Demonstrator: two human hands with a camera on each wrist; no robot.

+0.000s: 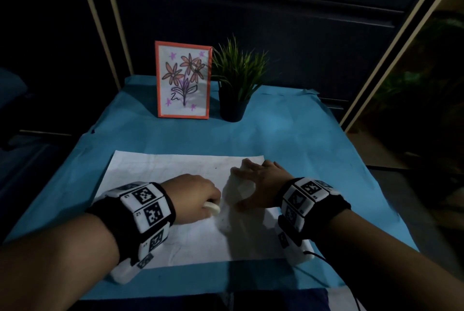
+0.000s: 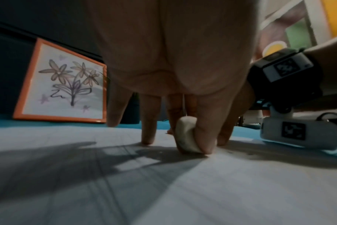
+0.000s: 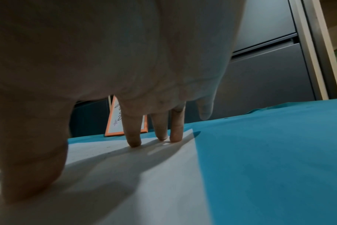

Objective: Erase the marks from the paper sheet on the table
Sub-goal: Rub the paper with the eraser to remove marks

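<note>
A white paper sheet (image 1: 160,172) (image 2: 221,190) (image 3: 144,175) lies flat on the blue-covered table (image 1: 301,135). Faint pencil lines remain on it near my left hand. My left hand (image 1: 200,197) (image 2: 192,140) pinches a small cream eraser (image 1: 212,207) (image 2: 186,135) between thumb and fingers, its lower end pressed on the paper. My right hand (image 1: 253,182) (image 3: 154,140) rests on the sheet's right part with fingers spread straight, fingertips (image 3: 134,143) and thumb pressing the paper down near its far right corner.
A drawing of flowers in an orange frame (image 1: 182,79) (image 2: 61,89) stands at the table's far side. A small potted plant (image 1: 236,79) stands right of it. Dark cabinets (image 3: 269,68) rise behind the table. A black cable (image 1: 316,255) trails from the right wrist unit.
</note>
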